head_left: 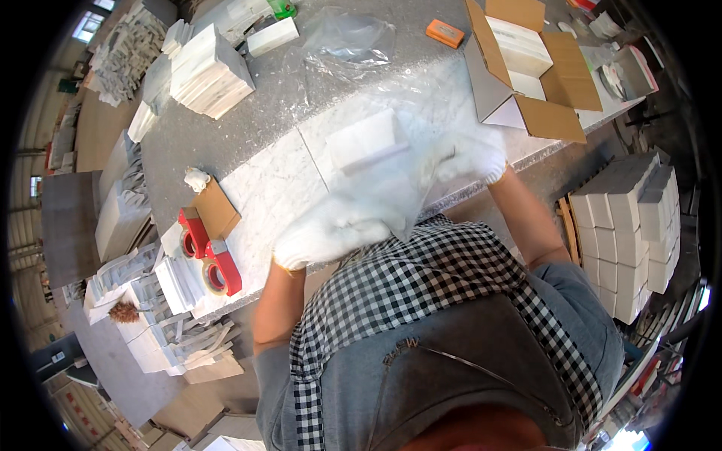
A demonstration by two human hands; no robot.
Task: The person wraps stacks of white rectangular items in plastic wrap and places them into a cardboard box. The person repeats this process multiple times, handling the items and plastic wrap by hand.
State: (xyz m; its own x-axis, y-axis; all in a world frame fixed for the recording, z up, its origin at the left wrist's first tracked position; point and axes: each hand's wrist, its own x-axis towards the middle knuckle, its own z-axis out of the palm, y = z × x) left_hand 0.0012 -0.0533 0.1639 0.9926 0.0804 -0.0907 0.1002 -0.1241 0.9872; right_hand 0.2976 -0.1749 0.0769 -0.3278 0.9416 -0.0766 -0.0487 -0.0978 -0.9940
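Note:
My left hand (331,231), in a white knitted glove, is over the near edge of the marble work surface (267,180), with its fingers closed on a thin clear plastic bag (417,188). My right hand (475,155), gloved the same way, pinches the bag farther right. Between them the film hangs loosely, smeared by motion. Just beyond my left hand a white rectangular block (366,139), perhaps a stack of tiles, lies on the marble, partly seen through the film. Whether the film wraps around it I cannot tell.
An open cardboard box (566,79) stands at the right. Red tape dispensers (220,269) lie at the left near a cardboard piece (216,210). Tile stacks (210,75), crumpled plastic (350,37) and an orange block (445,33) are farther back. White boxes (624,225) are stacked at right.

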